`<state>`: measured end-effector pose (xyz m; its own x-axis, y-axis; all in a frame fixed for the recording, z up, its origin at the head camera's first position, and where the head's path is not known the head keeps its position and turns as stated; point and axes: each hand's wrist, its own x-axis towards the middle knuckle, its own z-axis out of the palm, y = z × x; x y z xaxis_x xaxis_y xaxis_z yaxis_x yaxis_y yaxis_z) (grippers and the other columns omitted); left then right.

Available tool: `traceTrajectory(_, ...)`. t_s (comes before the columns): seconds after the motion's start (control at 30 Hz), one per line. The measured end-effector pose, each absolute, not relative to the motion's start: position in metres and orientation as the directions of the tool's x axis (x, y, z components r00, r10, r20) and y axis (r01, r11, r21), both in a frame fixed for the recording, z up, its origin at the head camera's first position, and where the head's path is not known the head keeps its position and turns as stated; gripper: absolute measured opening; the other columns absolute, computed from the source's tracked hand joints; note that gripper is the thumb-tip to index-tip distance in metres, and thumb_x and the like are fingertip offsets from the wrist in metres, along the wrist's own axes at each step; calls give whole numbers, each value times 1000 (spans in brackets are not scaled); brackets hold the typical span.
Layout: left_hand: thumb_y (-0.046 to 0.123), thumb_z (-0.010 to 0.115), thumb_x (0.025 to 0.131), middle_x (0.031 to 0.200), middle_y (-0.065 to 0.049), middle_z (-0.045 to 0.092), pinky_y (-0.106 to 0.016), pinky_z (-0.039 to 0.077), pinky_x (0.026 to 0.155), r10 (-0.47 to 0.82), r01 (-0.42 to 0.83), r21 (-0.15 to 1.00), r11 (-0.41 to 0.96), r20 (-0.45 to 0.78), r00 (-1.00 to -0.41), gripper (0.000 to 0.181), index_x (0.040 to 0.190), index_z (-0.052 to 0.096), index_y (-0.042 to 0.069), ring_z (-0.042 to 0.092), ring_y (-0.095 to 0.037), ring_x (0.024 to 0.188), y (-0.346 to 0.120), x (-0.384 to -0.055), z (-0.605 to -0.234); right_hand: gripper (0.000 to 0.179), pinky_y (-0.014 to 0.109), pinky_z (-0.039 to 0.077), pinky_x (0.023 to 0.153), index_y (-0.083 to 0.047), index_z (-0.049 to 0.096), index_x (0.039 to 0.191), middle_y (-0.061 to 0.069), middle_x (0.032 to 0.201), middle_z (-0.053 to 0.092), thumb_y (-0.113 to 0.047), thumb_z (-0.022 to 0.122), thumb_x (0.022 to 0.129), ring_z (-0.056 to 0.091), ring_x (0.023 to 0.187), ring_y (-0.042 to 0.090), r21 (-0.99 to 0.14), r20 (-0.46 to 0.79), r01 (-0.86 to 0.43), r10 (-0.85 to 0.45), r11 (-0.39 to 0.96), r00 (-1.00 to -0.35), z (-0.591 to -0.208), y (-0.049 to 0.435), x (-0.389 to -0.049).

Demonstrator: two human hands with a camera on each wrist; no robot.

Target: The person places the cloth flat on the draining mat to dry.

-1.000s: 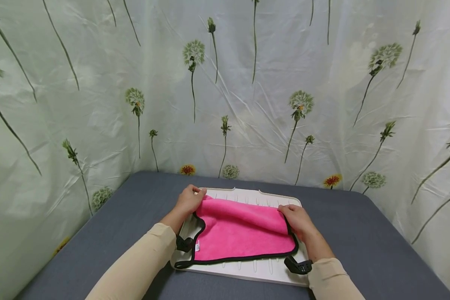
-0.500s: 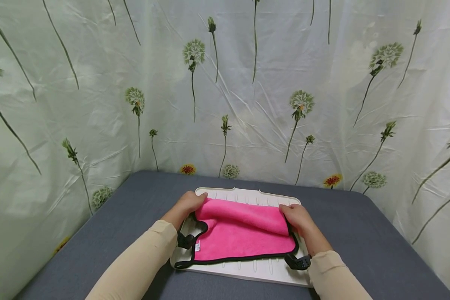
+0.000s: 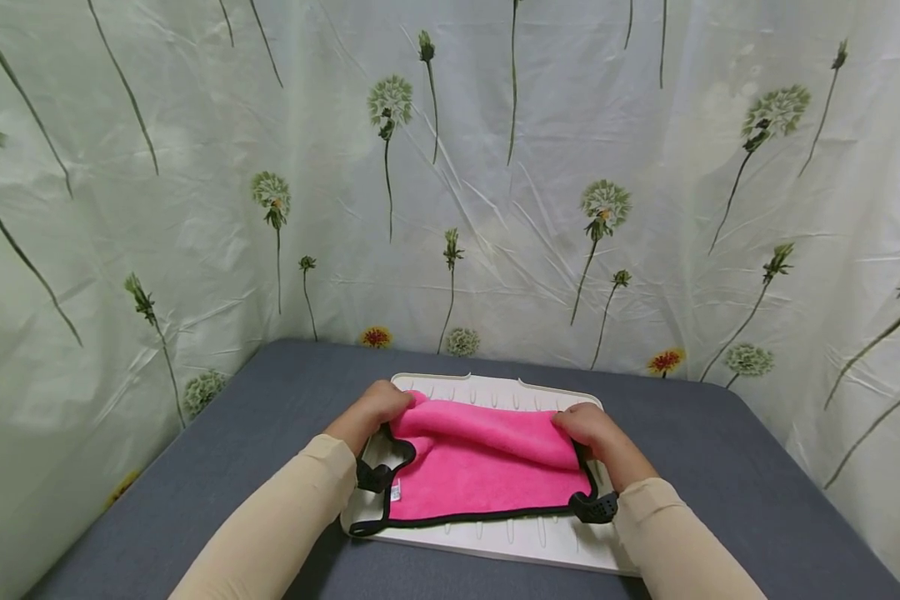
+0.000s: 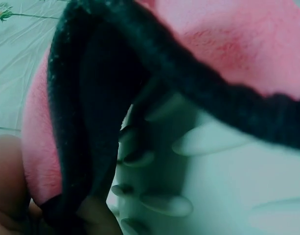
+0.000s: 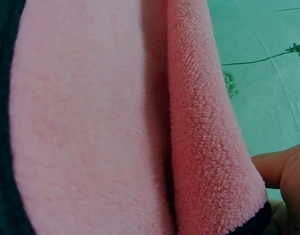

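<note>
We are seeing the tray (image 3: 495, 542) lying on the table (image 3: 195, 467) at lower centre of the frame, and the cloth (image 3: 487, 487) is lying across the tray. Our left hand (image 3: 378, 402) is holding the cloth's upper left end, our right hand (image 3: 588, 425) its upper right end. Behind the table, the curtain (image 3: 525, 208) is hanging across the upper frame.

Left hand (image 3: 375, 406): fingertips hidden in head view; cut off at left and bottom edges in its wrist view, black trim (image 4: 208, 95) beside it blurred. Right hand (image 3: 592, 427): fingertips hidden too, cut by right edge in its wrist view. Between hands, pink cloth (image 3: 487, 483) hides middle of white tray (image 3: 510, 537). Label (image 3: 395, 492) near left hand: print too small. Sleeves (image 3: 277, 521) behind both hands cut off.
</note>
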<state>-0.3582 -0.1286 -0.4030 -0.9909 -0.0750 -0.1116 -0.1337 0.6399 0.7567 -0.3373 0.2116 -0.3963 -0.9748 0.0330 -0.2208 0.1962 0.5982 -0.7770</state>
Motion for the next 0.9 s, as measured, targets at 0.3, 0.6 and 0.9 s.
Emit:
traceTrajectory(0.3,24,65,92,103,-16,69,-24,45,63,-77,-122,795,595,-94,-993,30,96,75,-4,57,-20,86,-133,-359,-399,23,29,52,63,5,60,109,4,84,58,-14,53,98,57,70,13,-868,-259,221,-26,446,-965,-399,219,-342)
traceTrajectory(0.6,26,63,98,111,-18,66,-28,47,72,-124,-129,836,533,-73,-990,28,100,71,-2,59,-27,100,-131,-364,-400,42,29,54,68,4,51,138,7,100,64,-15,54,101,62,76,12,-902,-287,257,-38,347,-957,-398,221,-343)
traceTrajectory(0.9,25,61,99,127,-21,63,-40,53,87,-172,-148,902,405,-84,-982,32,117,66,0,60,-33,112,-135,-372,-393,47,29,55,71,-1,43,149,11,117,65,-16,51,105,64,80,8,-939,-223,209,-22,272,-975,-393,224,-348)
